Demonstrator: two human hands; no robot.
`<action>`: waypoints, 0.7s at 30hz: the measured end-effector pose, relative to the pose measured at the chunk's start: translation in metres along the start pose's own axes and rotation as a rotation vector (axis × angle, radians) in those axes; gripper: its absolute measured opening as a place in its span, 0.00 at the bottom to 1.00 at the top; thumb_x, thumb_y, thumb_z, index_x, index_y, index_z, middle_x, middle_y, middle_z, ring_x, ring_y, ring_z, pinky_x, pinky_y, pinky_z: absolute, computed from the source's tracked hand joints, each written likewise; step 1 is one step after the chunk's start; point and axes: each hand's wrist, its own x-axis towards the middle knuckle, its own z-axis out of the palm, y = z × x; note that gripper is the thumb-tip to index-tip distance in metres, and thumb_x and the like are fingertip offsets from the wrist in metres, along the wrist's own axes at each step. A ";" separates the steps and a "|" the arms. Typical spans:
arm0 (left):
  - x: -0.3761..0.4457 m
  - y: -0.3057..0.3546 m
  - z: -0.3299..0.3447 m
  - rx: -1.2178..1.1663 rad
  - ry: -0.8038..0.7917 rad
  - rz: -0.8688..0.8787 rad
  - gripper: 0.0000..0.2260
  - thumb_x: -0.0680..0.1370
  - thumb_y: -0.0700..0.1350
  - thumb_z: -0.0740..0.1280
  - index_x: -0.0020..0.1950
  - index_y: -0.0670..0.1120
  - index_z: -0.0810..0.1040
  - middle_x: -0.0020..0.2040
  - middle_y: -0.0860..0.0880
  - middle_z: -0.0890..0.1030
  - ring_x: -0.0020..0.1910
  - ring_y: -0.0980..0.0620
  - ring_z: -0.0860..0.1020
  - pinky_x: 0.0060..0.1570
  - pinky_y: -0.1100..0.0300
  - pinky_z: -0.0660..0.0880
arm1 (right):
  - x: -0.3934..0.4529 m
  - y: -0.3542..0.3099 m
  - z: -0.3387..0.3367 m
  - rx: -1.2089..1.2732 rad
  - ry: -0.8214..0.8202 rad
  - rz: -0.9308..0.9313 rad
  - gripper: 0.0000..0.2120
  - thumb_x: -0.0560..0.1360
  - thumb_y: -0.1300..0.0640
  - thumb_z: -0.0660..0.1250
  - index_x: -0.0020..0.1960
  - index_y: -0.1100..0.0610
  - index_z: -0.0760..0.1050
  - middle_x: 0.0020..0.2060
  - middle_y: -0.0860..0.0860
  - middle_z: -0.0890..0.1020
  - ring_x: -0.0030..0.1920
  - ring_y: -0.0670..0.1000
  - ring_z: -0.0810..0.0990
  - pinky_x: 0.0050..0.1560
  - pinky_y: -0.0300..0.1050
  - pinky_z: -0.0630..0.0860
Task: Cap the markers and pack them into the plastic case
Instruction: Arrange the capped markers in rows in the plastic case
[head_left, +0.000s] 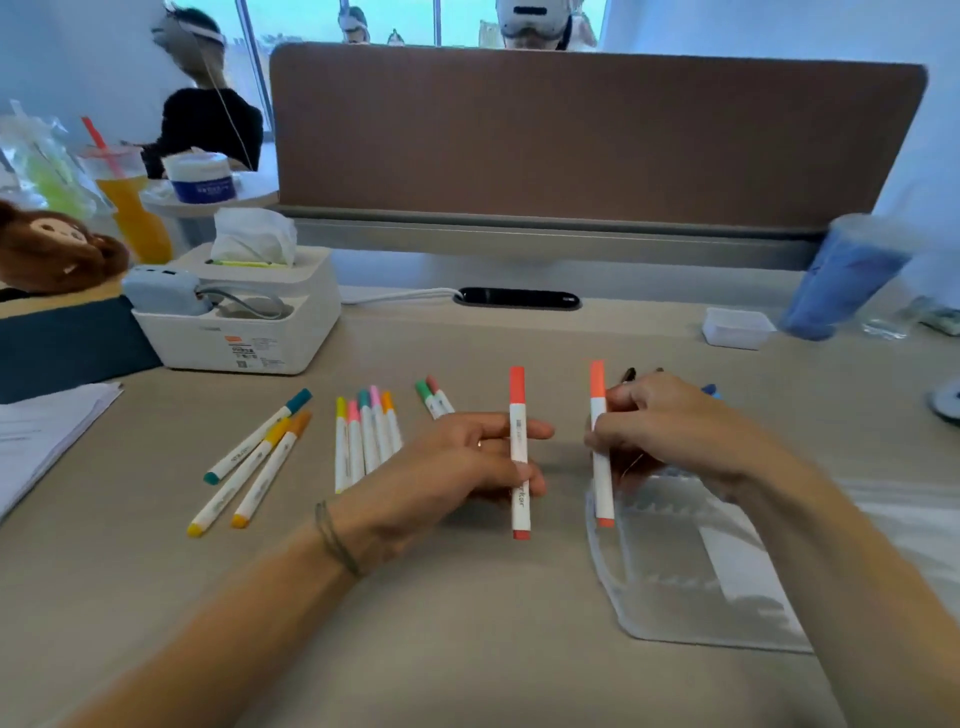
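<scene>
Orange-red were the caps of the two markers in the air: the left hand (467, 462) pinched a red-capped marker (519, 452) between thumb and fingers, and the right hand (670, 431) gripped an orange-capped marker (601, 447) with curled fingers. Both markers stood nearly upright in the view, their long axes almost parallel, caps pointing away from the person, with a clear gap between them. The clear plastic case (675, 561) lay open on the worktop (467, 623) directly under and behind the right hand, so the right hand was plainly the nearer one; the orange-capped marker's lower end hung over the case's near-left rim. The case's long side ran away from the person and a little to the right, and ribbed slots could be seen inside, though their direction was hard to tell through the clear plastic. I judged that the coming move was to lay this marker down into the case, and for that its axis probably needed to be turned to match the slots. To the left lay more capped markers: a loose group of three (254, 462), a row of five (366, 436), and a pair (434, 397) partly hidden by the left hand. Dark markers (628, 375) showed behind the right hand. The worktop between the hands and before the case gave open room; the near edge was out of view.
</scene>
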 end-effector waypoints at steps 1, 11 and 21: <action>0.004 0.002 0.010 0.023 -0.005 0.012 0.17 0.79 0.32 0.64 0.65 0.47 0.79 0.43 0.47 0.85 0.47 0.52 0.84 0.56 0.58 0.80 | -0.006 0.008 -0.005 0.007 0.016 0.011 0.06 0.76 0.64 0.66 0.46 0.66 0.81 0.37 0.59 0.86 0.36 0.55 0.87 0.42 0.50 0.85; 0.025 0.006 0.082 0.225 0.025 0.117 0.22 0.74 0.34 0.74 0.64 0.49 0.78 0.41 0.44 0.85 0.36 0.52 0.85 0.37 0.66 0.80 | -0.039 0.046 -0.006 -0.005 0.147 0.000 0.22 0.75 0.50 0.73 0.23 0.48 0.75 0.21 0.43 0.70 0.28 0.45 0.67 0.35 0.41 0.65; 0.019 -0.010 0.065 0.970 0.087 0.207 0.31 0.66 0.62 0.77 0.68 0.61 0.74 0.47 0.59 0.77 0.43 0.60 0.74 0.40 0.68 0.69 | -0.044 0.054 0.005 -0.026 0.042 0.101 0.12 0.79 0.55 0.70 0.40 0.59 0.83 0.27 0.53 0.83 0.29 0.51 0.81 0.36 0.45 0.79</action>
